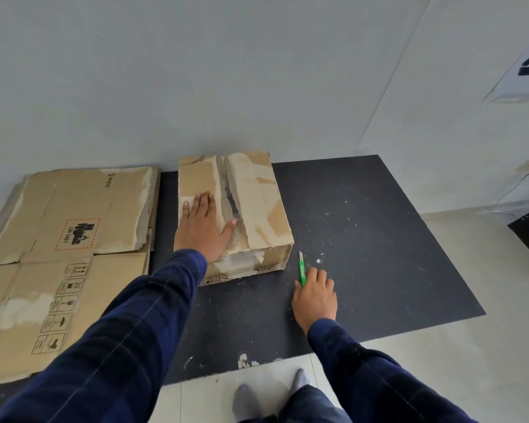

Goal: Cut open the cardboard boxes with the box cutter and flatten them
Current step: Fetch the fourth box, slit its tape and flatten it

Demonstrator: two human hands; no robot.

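left hand (200, 227) flat on box (257, 193), right hand (315, 296) grasping cutter (301, 270), flat cardboard (74, 209) marked PICO

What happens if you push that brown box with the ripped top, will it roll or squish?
It probably won't roll: the box has flat sides and sits flat on the black mat, so it should slide. It may squish a bit, since its top is torn and split down the middle. Whether it is heavy, I cannot tell: its inside is hidden.
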